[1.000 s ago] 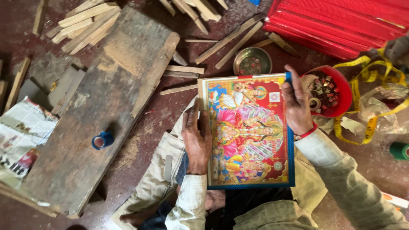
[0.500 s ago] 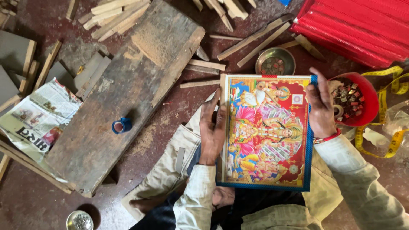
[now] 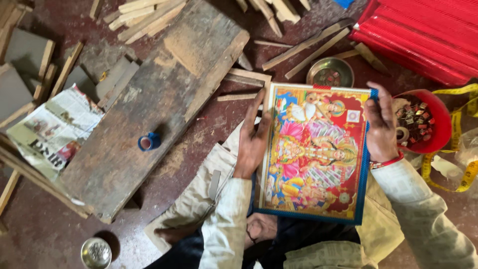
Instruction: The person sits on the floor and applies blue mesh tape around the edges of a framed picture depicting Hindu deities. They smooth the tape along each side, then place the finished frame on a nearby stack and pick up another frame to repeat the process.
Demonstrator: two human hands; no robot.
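Note:
I hold a colourful framed picture (image 3: 312,154) with a blue border flat over my lap. My left hand (image 3: 252,139) grips its left edge, fingers stretched up along the side. My right hand (image 3: 381,124) grips the upper right edge, with a red band at the wrist. The picture faces up toward me and shows bright painted figures.
A wide worn wooden plank (image 3: 149,109) lies to the left with a small blue cup (image 3: 148,142) on it. A red bowl of small metal bits (image 3: 423,122), a steel dish (image 3: 329,73), a yellow measuring tape (image 3: 463,174), wood strips (image 3: 308,47), newspaper (image 3: 55,129) and a red corrugated sheet (image 3: 423,35) surround me.
The view has shifted, so the picture and my hands sit further right and lower in frame. Both hands keep the same hold on the picture's edges.

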